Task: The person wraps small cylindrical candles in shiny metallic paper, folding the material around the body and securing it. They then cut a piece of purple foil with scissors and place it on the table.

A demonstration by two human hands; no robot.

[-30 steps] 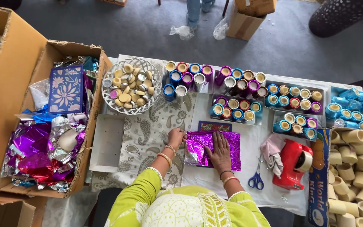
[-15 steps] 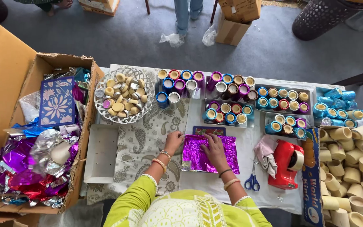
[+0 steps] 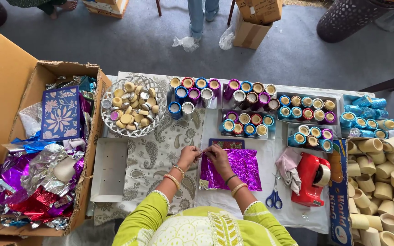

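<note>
pinching a purple foil sheet (image 3: 233, 168) at its top left corner, both hands meet over the bench (image 3: 160, 155).

largest to smallest: the cardboard box of crumpled foil (image 3: 37, 191) sits far left; the foil sheet lies flat mid-bench; left hand (image 3: 189, 156) and right hand (image 3: 216, 157) have fingertips closed on its corner; blue-handled scissors (image 3: 274, 197) lie just right of the sheet.

A sheet of shiny purple foil (image 3: 233, 169) lies flat on the white table cover, near the table's front edge and slightly right of centre. It is crinkled, roughly rectangular, and its far left corner is lifted and pinched.
</note>
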